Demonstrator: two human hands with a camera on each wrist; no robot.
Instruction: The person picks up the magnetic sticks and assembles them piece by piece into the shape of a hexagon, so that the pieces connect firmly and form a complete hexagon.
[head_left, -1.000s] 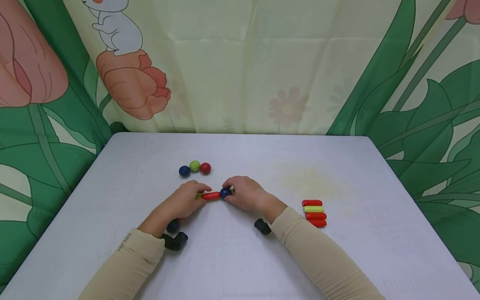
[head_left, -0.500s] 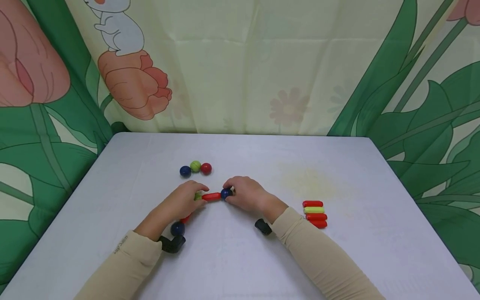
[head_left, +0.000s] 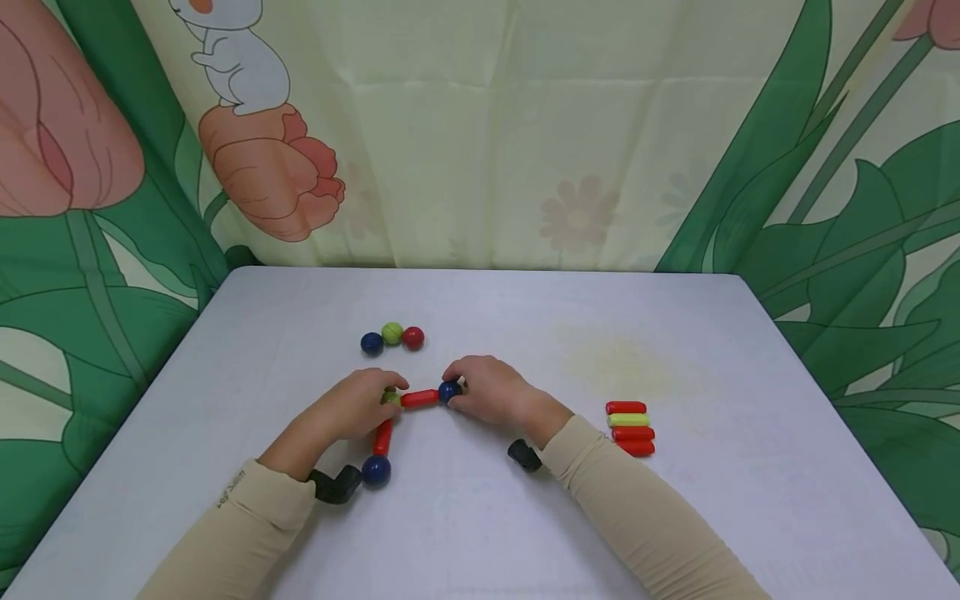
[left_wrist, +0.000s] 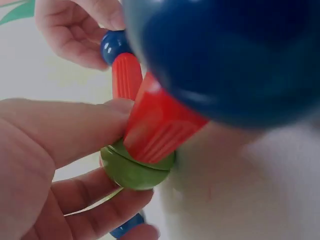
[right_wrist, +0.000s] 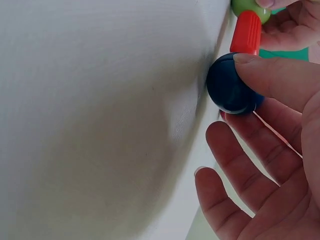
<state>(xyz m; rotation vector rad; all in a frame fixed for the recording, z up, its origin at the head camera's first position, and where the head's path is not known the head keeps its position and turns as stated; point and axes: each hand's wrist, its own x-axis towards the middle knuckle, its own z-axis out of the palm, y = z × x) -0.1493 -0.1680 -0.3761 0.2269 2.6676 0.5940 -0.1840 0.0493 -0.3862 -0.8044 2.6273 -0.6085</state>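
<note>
- Moved since the earlier head frame: left hand [head_left: 352, 406], shifted slightly toward the wearer and leftward with the green ball [head_left: 392, 399]; lower red rod [head_left: 383, 437] and near blue ball [head_left: 377, 471], now in plain sight beside the forearm (formerly part-hidden by it).
- Head view, hands: left hand, thumb and fingers closed about the green ball; right hand [head_left: 491, 390], pinching the far blue ball [head_left: 448, 391].
- Head view, chain: upper red rod [head_left: 420, 398] between green ball and far blue ball; lower red rod from green ball to near blue ball; all at mid-surface [head_left: 465, 533].
- Head view, loose stock: blue, green and red balls [head_left: 413, 337] grouped beyond the left hand; four rods [head_left: 628, 421], three red and one yellow-green, stacked side by side at right.
- Left wrist view: thumb and fingers gripping the green ball; near blue ball large in the foreground; both red rods meeting the green ball.
- Right wrist view: thumb and nearer fingers on the far blue ball, remaining fingers spread apart, holding nothing.
</note>
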